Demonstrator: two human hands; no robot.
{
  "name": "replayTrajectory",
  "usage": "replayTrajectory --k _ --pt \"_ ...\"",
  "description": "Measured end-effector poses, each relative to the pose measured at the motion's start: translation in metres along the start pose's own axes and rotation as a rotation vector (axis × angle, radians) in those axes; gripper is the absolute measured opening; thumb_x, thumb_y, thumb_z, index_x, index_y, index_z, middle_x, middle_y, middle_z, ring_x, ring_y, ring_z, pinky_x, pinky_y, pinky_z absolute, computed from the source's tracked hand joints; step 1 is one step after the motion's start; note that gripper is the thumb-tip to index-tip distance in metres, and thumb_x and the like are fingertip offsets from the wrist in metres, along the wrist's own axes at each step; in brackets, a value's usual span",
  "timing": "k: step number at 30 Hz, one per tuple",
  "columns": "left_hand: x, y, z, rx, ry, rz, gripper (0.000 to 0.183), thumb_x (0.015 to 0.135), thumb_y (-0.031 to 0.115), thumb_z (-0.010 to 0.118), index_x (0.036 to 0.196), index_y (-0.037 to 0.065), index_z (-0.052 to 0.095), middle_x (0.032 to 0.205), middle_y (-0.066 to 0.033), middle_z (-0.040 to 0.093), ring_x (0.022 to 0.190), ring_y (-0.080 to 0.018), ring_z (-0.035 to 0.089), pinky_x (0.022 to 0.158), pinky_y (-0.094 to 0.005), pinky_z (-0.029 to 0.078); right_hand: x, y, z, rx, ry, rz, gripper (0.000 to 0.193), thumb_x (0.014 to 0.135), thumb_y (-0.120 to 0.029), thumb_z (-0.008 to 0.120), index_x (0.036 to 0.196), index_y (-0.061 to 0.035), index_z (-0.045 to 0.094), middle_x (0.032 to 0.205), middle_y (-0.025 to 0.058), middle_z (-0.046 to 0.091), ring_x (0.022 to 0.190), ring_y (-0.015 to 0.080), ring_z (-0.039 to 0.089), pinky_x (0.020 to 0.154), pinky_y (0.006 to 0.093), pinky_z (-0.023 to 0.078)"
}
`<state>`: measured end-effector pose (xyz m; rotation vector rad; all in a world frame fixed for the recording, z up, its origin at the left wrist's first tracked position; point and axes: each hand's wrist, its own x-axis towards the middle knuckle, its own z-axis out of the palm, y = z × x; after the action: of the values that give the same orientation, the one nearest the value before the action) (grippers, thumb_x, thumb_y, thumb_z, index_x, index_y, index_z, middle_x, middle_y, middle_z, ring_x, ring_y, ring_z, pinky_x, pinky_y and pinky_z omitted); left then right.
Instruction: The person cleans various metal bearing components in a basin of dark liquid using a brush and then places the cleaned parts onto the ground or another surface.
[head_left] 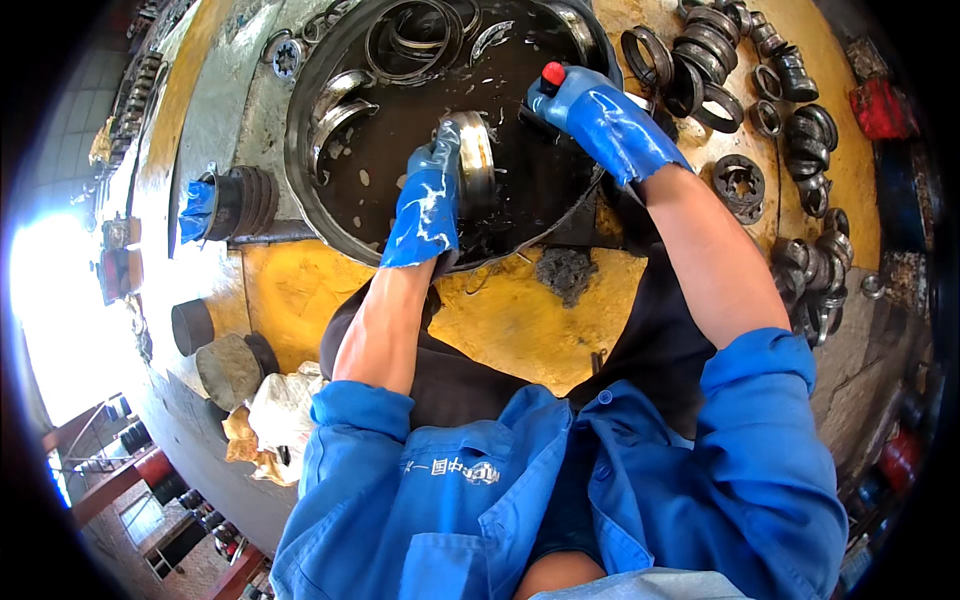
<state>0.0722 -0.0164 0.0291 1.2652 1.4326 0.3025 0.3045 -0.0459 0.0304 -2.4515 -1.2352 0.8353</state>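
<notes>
My left hand, in a blue rubber glove, grips a wide shiny metal ring on edge above dark liquid in a large round basin. Close by on the right, my gloved right hand is closed around a tool with a red-ended handle. The tool's working end is hidden or too dark to make out. Other metal rings lie in the liquid along the basin's left side, and thin rings rest at its far side.
Right of the basin, many dark metal rings and a toothed disc cover the yellow surface. A ribbed dark cylinder stands at left. A clump of dark metal wool sits before the basin. White cloth lies near my left elbow.
</notes>
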Motion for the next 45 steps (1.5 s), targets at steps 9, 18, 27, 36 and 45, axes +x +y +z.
replayTrajectory --k 9,18,27,36,45 --pt "-0.035 0.020 -0.031 -0.093 0.129 0.290 0.038 0.106 0.036 0.059 0.124 0.003 0.066 0.108 -0.0088 0.068 0.096 -0.0199 0.063 0.088 -0.0368 0.051 0.009 -0.008 0.009 0.274 0.004 0.008 0.052 0.083 -0.053 0.067 0.108 -0.0080 0.076 0.102 0.0184 0.076 0.096 0.0349 0.073 0.090 0.0418 0.057" --pt "-0.058 0.031 -0.040 -0.063 0.178 0.517 0.040 0.107 0.037 0.057 0.127 0.003 0.065 0.113 -0.0102 0.068 0.101 -0.0202 0.063 0.093 -0.0361 0.050 0.006 -0.023 0.007 0.484 0.026 0.027 0.055 0.088 -0.055 0.063 0.109 -0.0063 0.074 0.097 0.0153 0.075 0.092 0.0318 0.071 0.088 0.0409 0.054" --pt "-0.083 0.030 -0.042 0.157 0.079 0.681 0.041 0.109 0.035 0.057 0.130 0.000 0.061 0.117 -0.0053 0.063 0.104 -0.0139 0.054 0.098 -0.0297 0.044 -0.022 -0.019 0.000 0.556 -0.007 -0.147 0.053 0.095 -0.056 0.058 0.105 -0.0048 0.071 0.083 0.0123 0.068 0.076 0.0240 0.063 0.075 0.0412 0.049" --pt "-0.097 0.033 -0.029 0.247 0.075 0.709 0.050 0.109 0.043 0.054 0.134 -0.001 0.061 0.121 -0.0118 0.066 0.110 -0.0198 0.057 0.104 -0.0335 0.042 -0.010 -0.008 0.017 0.880 -0.166 -0.088 0.050 0.104 -0.051 0.048 0.114 -0.0062 0.068 0.087 0.0103 0.063 0.079 0.0186 0.054 0.079 0.0394 0.045" --pt "-0.076 0.028 -0.032 0.154 0.085 0.463 0.054 0.109 0.046 0.052 0.133 -0.001 0.061 0.121 -0.0125 0.067 0.109 -0.0204 0.058 0.104 -0.0340 0.042 -0.055 -0.026 -0.019 0.375 0.098 -0.151 0.044 0.102 -0.045 0.054 0.109 -0.0056 0.072 0.088 0.0129 0.069 0.083 0.0190 0.064 0.084 0.0387 0.051"
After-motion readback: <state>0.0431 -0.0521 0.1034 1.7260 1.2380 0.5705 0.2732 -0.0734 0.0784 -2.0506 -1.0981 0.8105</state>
